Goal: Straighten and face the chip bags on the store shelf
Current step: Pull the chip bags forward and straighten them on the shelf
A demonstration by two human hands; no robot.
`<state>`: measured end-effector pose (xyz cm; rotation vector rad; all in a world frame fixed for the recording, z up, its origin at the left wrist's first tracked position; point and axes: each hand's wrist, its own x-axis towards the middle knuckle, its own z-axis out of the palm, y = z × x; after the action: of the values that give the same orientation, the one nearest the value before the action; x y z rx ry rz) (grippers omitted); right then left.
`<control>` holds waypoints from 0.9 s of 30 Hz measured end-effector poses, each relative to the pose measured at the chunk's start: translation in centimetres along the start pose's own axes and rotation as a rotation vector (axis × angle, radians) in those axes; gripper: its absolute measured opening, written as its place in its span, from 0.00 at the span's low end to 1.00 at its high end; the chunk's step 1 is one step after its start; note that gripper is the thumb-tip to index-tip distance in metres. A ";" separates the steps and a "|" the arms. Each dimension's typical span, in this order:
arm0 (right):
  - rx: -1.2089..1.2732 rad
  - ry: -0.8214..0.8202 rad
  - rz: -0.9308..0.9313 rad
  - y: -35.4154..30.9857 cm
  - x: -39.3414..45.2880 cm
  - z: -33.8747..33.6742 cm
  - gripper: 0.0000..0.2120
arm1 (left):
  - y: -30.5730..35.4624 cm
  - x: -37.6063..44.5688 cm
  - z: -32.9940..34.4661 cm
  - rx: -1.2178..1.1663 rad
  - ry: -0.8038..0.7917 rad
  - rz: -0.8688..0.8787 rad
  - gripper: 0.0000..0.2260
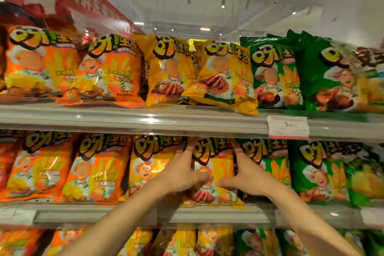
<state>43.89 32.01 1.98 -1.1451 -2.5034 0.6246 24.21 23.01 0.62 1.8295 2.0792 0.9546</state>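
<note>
While rows of chip bags line the store shelf [187, 215], the left hand [182, 172] and right hand [249, 178] clasp a yellow chip bag [220, 164] on the middle tier, between yellow and green neighbours.

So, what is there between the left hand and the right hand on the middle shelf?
In the head view, one yellow chip bag stands between them. The left hand holds its left edge and the right hand holds its right edge, thumbs across its front.

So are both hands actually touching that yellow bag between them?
Touching. The head view shows the left hand and right hand pressed against the yellow bag's sides, thumbs on its front.
</note>
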 end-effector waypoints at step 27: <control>-0.457 0.499 -0.167 -3.9 -1.1 6.4 0.27 | -6.2 -3.5 -1.9 0.655 0.508 0.201 0.23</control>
<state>39.17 27.21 -1.63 -1.0494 -2.3083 -0.2709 18.84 18.96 -2.43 2.3251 2.8119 0.9248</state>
